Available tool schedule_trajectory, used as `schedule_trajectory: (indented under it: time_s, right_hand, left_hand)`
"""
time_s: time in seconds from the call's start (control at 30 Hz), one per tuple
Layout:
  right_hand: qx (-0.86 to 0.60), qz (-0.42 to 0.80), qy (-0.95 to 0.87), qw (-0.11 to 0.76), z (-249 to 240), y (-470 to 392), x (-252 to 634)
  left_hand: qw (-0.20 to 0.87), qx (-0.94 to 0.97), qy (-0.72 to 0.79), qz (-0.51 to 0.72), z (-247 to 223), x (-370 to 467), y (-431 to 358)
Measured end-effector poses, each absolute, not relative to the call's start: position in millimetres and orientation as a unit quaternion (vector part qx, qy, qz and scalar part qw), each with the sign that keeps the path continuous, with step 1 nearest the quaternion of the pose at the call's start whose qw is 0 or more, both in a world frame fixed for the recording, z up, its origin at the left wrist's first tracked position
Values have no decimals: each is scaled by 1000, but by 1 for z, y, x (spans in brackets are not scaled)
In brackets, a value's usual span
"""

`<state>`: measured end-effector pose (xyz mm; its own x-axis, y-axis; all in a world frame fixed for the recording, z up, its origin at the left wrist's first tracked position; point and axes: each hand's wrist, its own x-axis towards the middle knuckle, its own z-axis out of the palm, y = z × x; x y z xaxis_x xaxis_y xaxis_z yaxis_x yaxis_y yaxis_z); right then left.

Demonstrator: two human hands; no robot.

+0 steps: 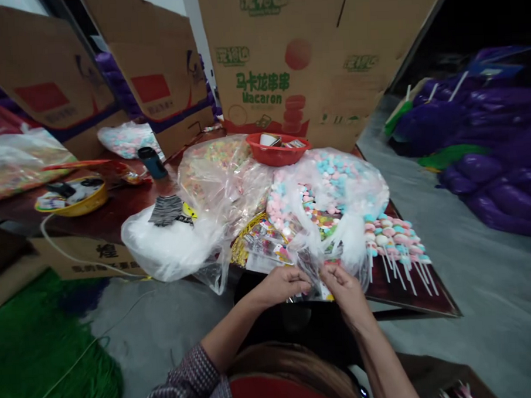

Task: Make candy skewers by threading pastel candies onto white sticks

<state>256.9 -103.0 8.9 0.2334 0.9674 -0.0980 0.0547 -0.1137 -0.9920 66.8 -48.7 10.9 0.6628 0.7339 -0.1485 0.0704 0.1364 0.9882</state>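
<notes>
Pinching one small packet [315, 282], both hands' [282, 283] [339, 281] fingers clamp together beside two candy bags [335, 184].

My left hand [281, 283] and right hand [339, 278] are close together at the table [411, 301] edge, fingers curled around a small clear packet [314, 282] between them. Just beyond my knuckles sits a bag of pastel candies [331, 190], with a row of candy sticks [397, 240] to the right of my right hand. Farther out, past the bag, is a red bowl [277, 151] and a carton [295, 63]. Left of my left hand lies a white bag [171, 247].
</notes>
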Motion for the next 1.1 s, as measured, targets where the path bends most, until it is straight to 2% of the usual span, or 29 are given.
schedule_trajectory:
  time_s: [0.13, 0.27, 0.4, 0.53, 0.7, 0.9, 1.1]
  right_hand:
    - [-555, 511, -398, 522, 7, -109, 256]
    - [-601, 446, -384, 540, 0, -110, 254]
    - [-657, 365, -422, 507, 1, -112, 255]
    - [-591, 450, -394, 541, 3, -109, 255]
    - [-601, 423, -362, 573, 3, -106, 252]
    - [-557, 464, -422, 544, 5, -106, 252]
    - [-607, 384, -419, 556, 6, -105, 249]
  left_hand:
    - [618, 642, 368, 264, 13, 67, -46]
    - [577, 675, 385, 254, 18, 69, -43]
    - [562, 698, 366, 250, 24, 70, -44]
    - [541, 728, 354, 229, 24, 71, -39]
    - [591, 697, 334, 230, 16, 71, -40]
    - [601, 649, 378, 273, 11, 71, -40]
    - [664, 557, 385, 318, 10, 78, -43]
